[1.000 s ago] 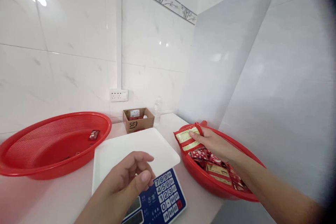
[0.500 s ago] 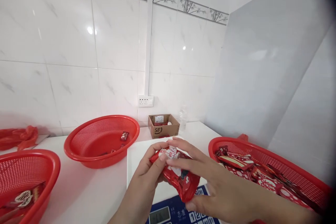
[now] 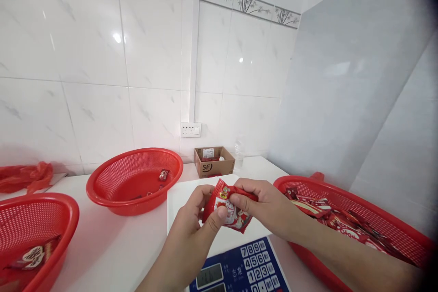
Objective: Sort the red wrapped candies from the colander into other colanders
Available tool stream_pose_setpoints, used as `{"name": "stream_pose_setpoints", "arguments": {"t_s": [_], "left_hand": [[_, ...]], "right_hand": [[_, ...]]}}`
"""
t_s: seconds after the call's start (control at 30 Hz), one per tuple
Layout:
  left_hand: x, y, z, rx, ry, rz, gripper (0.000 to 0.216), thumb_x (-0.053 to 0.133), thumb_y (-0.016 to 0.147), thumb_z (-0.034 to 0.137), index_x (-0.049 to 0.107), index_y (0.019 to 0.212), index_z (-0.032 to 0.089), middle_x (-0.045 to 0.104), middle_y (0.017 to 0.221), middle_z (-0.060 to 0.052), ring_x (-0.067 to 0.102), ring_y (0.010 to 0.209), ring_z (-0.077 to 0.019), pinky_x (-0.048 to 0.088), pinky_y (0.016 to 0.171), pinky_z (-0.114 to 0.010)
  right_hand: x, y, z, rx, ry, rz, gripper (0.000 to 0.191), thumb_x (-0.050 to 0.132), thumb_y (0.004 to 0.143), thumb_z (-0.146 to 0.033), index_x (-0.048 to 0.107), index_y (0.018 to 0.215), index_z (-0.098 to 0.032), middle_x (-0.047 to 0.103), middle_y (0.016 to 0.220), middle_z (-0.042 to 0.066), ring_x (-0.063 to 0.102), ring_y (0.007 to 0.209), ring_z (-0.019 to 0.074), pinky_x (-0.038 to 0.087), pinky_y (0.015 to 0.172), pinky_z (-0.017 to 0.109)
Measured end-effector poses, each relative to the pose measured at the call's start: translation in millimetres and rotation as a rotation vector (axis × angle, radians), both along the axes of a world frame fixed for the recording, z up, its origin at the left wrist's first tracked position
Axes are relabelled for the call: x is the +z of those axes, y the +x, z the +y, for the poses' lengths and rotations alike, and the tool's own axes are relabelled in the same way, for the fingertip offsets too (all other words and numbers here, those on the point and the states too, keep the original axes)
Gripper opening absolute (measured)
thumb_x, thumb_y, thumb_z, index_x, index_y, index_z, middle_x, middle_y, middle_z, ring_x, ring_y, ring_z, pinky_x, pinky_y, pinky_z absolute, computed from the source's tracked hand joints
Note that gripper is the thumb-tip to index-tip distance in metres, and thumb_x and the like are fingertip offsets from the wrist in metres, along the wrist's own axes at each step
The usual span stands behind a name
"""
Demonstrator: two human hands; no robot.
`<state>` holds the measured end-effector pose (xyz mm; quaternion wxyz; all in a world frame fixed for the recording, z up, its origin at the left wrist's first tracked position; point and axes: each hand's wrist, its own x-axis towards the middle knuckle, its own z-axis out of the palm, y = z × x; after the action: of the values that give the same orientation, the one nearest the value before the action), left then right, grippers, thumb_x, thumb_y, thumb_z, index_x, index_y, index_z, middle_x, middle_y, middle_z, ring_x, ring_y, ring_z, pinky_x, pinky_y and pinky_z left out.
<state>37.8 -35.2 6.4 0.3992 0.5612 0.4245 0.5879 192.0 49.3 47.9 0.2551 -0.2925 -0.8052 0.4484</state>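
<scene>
Over the weighing scale (image 3: 236, 264), a small red printed snack packet (image 3: 231, 214) is pinched between both hands. My left hand (image 3: 191, 228) is closed on its left side, the thumb lying across the front. From the right, my right hand (image 3: 263, 203) presses its thumb on the packet's upper part with its fingers curled behind. More red wrapper shows under the right fingers; whether it is a second packet I cannot tell. The scale's white pan lies below the hands, its blue keypad and display nearer to me.
A red basket (image 3: 342, 278) full of red snack packets (image 3: 345, 226) stands at right. Two more red baskets stand at left, the farther basket (image 3: 112, 207) and the nearer basket (image 3: 70, 232), each holding some packets. Behind are a cardboard box (image 3: 217, 169) and a clear bottle (image 3: 239, 150).
The packet has been turned so its face shows differently, and it sits higher. My right hand has gone from spread fingers to a pinch, uncovering more of the scale's keypad.
</scene>
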Motion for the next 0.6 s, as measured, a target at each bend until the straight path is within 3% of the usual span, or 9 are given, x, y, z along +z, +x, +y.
{"name": "stream_pose_setpoints", "arguments": {"t_s": [0.2, 0.37, 0.53, 0.6], "left_hand": [[2.9, -2, 0, 0.049, -0.024, 0.022, 0.032, 0.056, 0.087, 0.049, 0.062, 0.091, 0.018, 0.065, 0.087, -0.005, 0.055, 0.079, -0.0193, 0.047, 0.071, -0.032], [-0.5, -2, 0, 0.123, 0.001, 0.006, 0.032, 0.055, 0.088, 0.049, 0.058, 0.08, 0.018, 0.057, 0.075, -0.001, 0.05, 0.072, -0.0164, 0.044, 0.065, -0.027], [1.2, -4, -2, 0.038, -0.008, -0.078, 0.033, 0.058, 0.086, 0.051, 0.062, 0.087, 0.018, 0.06, 0.08, -0.002, 0.053, 0.076, -0.0167, 0.046, 0.067, -0.026], [3.6, -4, -3, -0.006, 0.002, -0.086, 0.032, 0.061, 0.085, 0.049, 0.064, 0.095, 0.018, 0.063, 0.088, -0.004, 0.056, 0.082, -0.0183, 0.047, 0.072, -0.028]], "right_hand": [[-0.4, -3, -7, 0.025, 0.069, -0.017, 0.027, 0.058, 0.08, -0.041, 0.054, 0.066, -0.018, 0.052, 0.068, -0.001, 0.056, 0.06, 0.0127, 0.046, 0.052, 0.025], [-2.8, -3, -11, 0.038, -0.032, 0.049, 0.026, 0.063, 0.08, -0.042, 0.052, 0.074, -0.019, 0.056, 0.063, -0.003, 0.059, 0.057, 0.0135, 0.048, 0.052, 0.025], [4.8, -2, -17, -0.001, 0.179, 0.029, 0.034, 0.059, 0.083, -0.042, 0.045, 0.061, -0.02, 0.05, 0.06, -0.003, 0.05, 0.053, 0.0105, 0.041, 0.046, 0.022], [7.8, -1, -17, -0.028, 0.194, 0.045, 0.033, 0.057, 0.084, -0.043, 0.046, 0.061, -0.02, 0.05, 0.06, -0.003, 0.049, 0.053, 0.0103, 0.041, 0.047, 0.022]]}}
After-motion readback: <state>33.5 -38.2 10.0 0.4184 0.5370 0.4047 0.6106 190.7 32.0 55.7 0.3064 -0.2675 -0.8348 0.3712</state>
